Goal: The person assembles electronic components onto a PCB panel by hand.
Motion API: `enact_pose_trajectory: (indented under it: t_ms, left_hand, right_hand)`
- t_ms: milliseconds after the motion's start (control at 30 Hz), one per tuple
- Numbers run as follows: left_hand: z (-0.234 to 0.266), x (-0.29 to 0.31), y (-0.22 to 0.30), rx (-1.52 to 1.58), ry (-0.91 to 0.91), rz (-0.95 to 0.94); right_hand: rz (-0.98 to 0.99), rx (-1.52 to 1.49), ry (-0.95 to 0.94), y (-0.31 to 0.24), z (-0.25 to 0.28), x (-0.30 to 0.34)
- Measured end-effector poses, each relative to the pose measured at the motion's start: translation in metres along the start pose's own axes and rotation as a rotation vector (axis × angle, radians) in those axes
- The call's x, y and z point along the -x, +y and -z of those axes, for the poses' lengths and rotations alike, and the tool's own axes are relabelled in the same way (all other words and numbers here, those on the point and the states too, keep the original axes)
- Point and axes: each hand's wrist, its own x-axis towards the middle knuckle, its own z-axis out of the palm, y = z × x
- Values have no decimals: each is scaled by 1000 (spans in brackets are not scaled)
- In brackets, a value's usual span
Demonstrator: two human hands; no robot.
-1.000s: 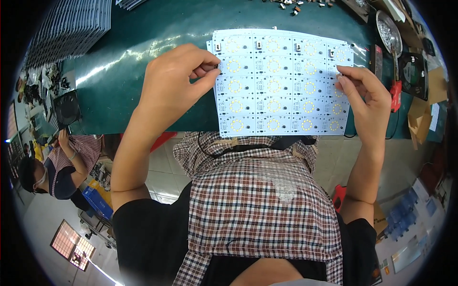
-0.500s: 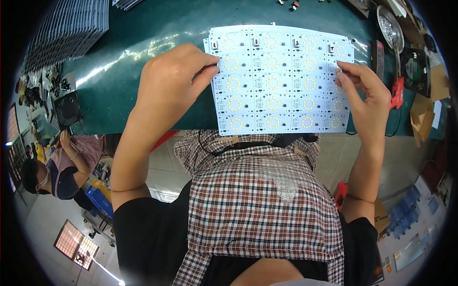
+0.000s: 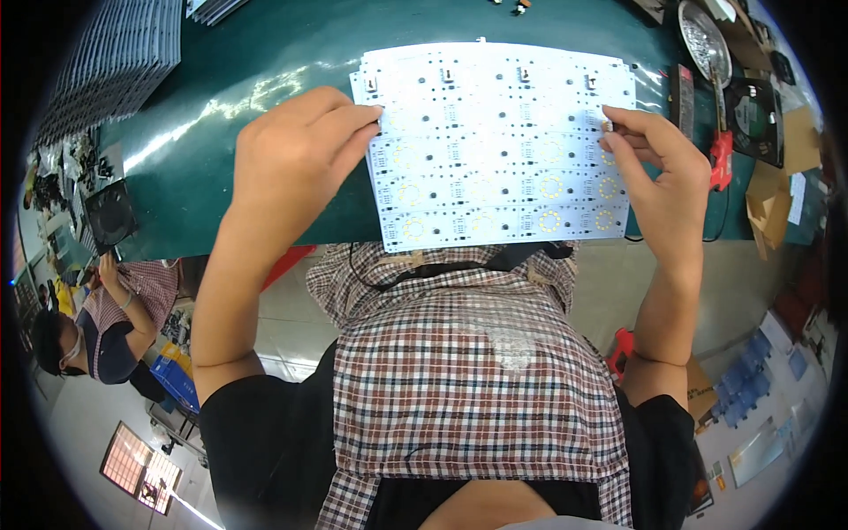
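A white LED circuit board panel, with rings of small yellow LEDs and rows of black parts, lies at the table's near edge, on top of similar panels whose edges show at the far side. Small slide switches stand along its far row. My left hand is closed in a pinch at the panel's left edge; a tiny dark thing shows between thumb and forefinger, too small to name. Over the right edge, my right hand pinches a small whitish component, close above the panel's surface.
Upright panels are stacked at the far left. To the right are a metal bowl of small parts, a red-handled tool, a black fan and a cardboard box. Another person sits at the left.
The view has shifted so that the scene sits further left. Glare now washes out more of the panel's LED rings. Both hands keep nearly the same places on the panel.
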Motion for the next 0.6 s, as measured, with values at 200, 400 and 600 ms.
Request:
enact_pose_trajectory:
  t_ms: [200,400,600]
  left_hand:
    - [-3,0,-2,132,1,83]
    - [4,-6,-2,252,-44,193]
    - [14,-59,-19,201,-99,59]
  right_hand:
    - [-142,-85,-83,-2,6,-4]
    - [90,99,-60,1,7,-16]
    - [68,82,-114,8,6,-19]
